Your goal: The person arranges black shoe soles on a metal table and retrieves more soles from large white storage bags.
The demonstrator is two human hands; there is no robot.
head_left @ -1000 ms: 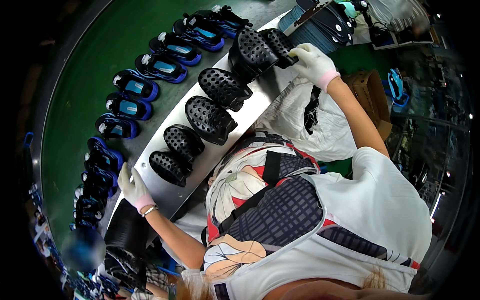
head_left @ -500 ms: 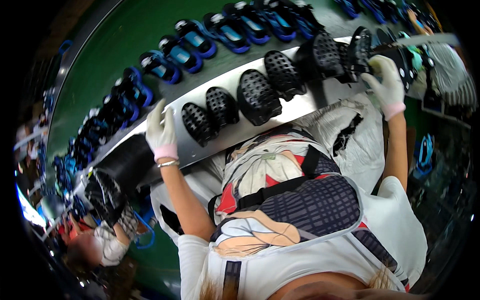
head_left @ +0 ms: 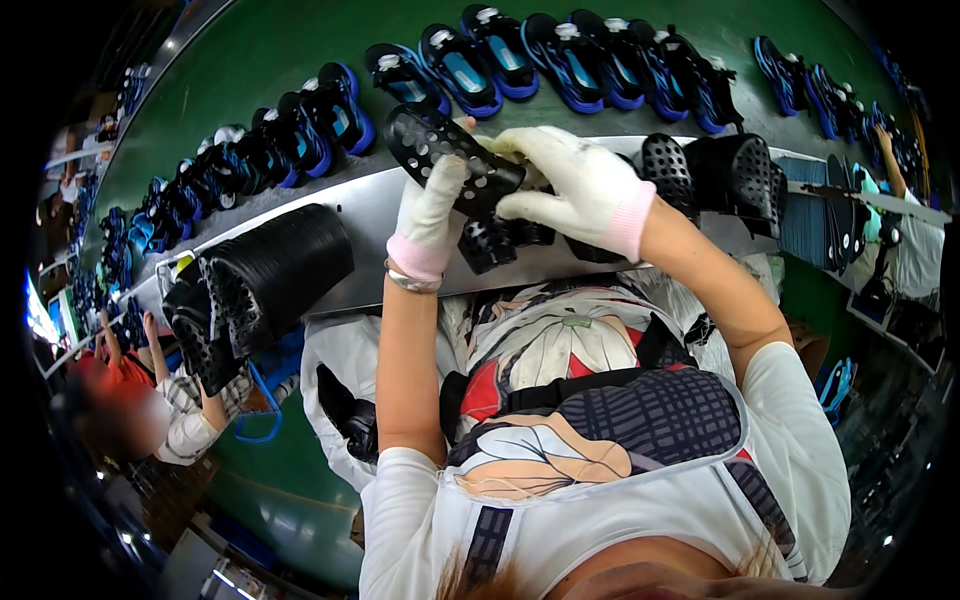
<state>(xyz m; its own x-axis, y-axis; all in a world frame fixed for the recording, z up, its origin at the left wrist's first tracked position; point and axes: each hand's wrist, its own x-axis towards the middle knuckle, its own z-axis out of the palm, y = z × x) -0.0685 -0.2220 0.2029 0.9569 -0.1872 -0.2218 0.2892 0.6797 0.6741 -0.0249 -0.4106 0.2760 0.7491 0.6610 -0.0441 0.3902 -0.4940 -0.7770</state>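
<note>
Both my hands wear white gloves with pink cuffs. Raised over a silver ledge (head_left: 362, 275), they share one black shoe insert (head_left: 425, 140), a curved plastic shell with round holes. My left hand (head_left: 430, 210) grips its left part, thumb pressed across the holes. At its right end my right hand (head_left: 585, 195) curls its fingers and thumb around it; what lies inside that grip is partly hidden. Below my hands, more black inserts (head_left: 487, 247) rest on the ledge, partly covered. Just right of my right hand stands another perforated insert (head_left: 668, 172).
A long nested stack of black inserts (head_left: 285, 262) lies at the ledge's left end, a shorter stack (head_left: 732, 172) at the right. Beyond, black and blue shoes (head_left: 465, 70) line a green belt (head_left: 300, 55). Flat blue-grey sheets (head_left: 803, 222) stand far right. Co-workers (head_left: 195, 430) are at both sides.
My hands were apart, both empty with fingers spread. They have come together over the ledge and now hold an insert. The shoes on the belt have shifted, and my view has turned somewhat.
</note>
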